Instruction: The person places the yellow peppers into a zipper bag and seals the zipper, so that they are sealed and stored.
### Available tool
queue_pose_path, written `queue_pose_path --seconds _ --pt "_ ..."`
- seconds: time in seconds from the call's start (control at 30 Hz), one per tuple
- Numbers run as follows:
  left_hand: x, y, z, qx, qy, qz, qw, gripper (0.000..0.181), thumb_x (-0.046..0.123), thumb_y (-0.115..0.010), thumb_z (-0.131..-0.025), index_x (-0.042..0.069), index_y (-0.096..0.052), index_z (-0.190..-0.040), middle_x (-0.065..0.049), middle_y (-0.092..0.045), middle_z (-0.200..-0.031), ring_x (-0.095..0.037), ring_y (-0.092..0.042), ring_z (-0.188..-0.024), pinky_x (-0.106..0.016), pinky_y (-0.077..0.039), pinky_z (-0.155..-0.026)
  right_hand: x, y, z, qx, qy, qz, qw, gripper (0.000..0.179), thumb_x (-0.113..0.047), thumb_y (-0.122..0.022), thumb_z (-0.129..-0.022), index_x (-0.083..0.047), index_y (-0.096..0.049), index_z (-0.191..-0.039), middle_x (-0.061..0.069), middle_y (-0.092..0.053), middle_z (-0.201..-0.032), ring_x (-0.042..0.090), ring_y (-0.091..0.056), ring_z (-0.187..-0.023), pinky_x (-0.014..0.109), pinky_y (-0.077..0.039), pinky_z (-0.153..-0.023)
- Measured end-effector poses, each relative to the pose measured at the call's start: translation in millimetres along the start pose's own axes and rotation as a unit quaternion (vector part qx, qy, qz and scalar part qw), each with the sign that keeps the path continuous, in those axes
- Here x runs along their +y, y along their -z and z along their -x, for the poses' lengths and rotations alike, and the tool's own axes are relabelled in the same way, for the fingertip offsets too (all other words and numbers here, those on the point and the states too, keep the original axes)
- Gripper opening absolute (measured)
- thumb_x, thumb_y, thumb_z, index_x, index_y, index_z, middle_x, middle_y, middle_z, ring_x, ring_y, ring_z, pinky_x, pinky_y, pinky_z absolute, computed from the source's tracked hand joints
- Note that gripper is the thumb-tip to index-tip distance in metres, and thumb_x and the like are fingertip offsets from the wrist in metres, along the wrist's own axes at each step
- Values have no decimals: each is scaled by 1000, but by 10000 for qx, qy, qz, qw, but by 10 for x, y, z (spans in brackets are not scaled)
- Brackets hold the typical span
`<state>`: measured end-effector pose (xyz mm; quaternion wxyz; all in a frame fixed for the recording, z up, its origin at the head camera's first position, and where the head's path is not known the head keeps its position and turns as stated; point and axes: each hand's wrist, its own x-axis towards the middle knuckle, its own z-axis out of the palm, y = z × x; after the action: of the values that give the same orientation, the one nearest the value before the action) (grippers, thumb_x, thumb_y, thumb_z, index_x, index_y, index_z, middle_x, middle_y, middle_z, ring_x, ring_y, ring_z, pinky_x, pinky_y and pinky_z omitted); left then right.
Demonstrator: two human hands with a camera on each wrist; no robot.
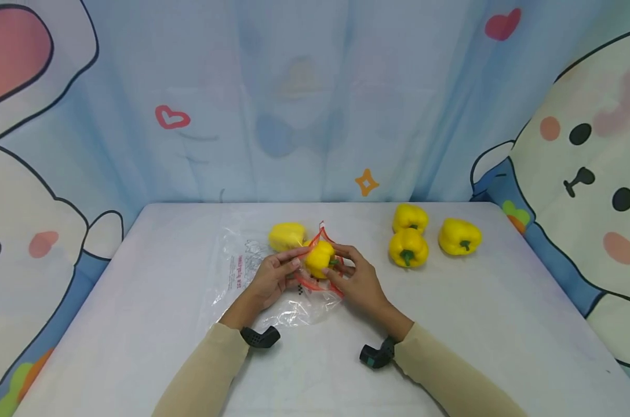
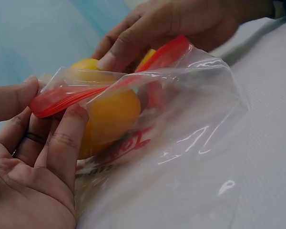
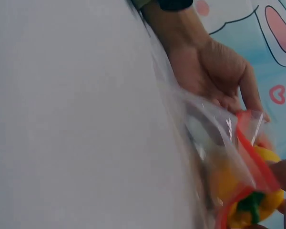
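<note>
A clear zip bag (image 1: 288, 315) with a red zip edge lies on the table, its mouth spread toward the right. My left hand (image 1: 275, 277) pinches the red edge (image 2: 62, 101) between thumb and fingers. In my right hand (image 1: 359, 281) is a yellow bell pepper (image 1: 320, 258) with a green stem, gripped right at the bag's mouth. Clear plastic overlaps part of this pepper (image 2: 112, 114) in the left wrist view. Behind my left fingers, another yellow pepper (image 1: 286, 236) shows within the bag's outline. The right wrist view has the green stem (image 3: 251, 205) beside the red edge.
Three more yellow bell peppers stand at the back right: one at the rear (image 1: 410, 218), one in front of it (image 1: 408, 248) and one farther right (image 1: 459, 236). A white-covered table (image 1: 502, 336) carries everything, with a patterned curtain (image 1: 315, 104) behind its far edge.
</note>
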<state>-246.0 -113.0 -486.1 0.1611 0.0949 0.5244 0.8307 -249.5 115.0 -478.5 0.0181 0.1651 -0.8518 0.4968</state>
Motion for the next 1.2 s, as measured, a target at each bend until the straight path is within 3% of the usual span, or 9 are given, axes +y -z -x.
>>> queue_pose_path --seconds 0.13,0.23,0.33,0.63,0.87,1.2 --pt "-9 4 -4 0 -63 17 10000 40 18 -63 -97 6 -59 -135 1 -70 -93 -10 -68 -77 -23 -59 -73 -50 117 -92 -159 400 844 9955 57 -32 -77 -85 -15 -52 -134 13 -59 -137 32 -67 -113 44 -56 -93" --pt "-5 2 -2 60 -51 32 10000 35 18 -63 -97 10 -63 -131 1 -70 -90 -10 -68 -77 -23 -59 -73 -50 144 -149 -175 493 1042 9932 57 -32 -78 -85 -14 -54 -133 12 -57 -138 32 -67 -112 46 -56 -92" --pt "3 7 2 122 -20 53 9999 33 18 -63 -97 12 -64 -130 2 -70 -91 -10 -68 -78 -23 -59 -74 7 114 -179 -158 489 921 9944 56 -34 -76 -85 -16 -54 -134 9 -58 -139 28 -65 -114 43 -58 -88" --pt "-1 8 0 211 60 -72 9997 38 18 -62 -98 9 -60 -135 2 -68 -98 -10 -67 -79 -23 -59 -77 207 19 -198 -349 369 -441 9977 57 -32 -73 -89 -23 -47 -138 13 -54 -138 29 -68 -108 37 -58 -91" --pt "0 35 19 155 8 -11 9999 40 22 -65 -96 10 -61 -134 1 -69 -94 -11 -68 -79 -24 -60 -76 178 -12 -207 -405 131 -656 9969 55 -35 -69 -92 -23 -49 -142 15 -54 -144 29 -60 -125 34 -54 -94" --pt "-4 15 20 -305 -198 268 9990 29 16 -59 -99 17 -65 -128 1 -71 -89 -11 -69 -78 -24 -59 -75 136 -20 -166 -227 -41 -146 9996 57 -45 -65 -91 -39 -46 -145 10 -59 -138 25 -63 -119 34 -58 -89"
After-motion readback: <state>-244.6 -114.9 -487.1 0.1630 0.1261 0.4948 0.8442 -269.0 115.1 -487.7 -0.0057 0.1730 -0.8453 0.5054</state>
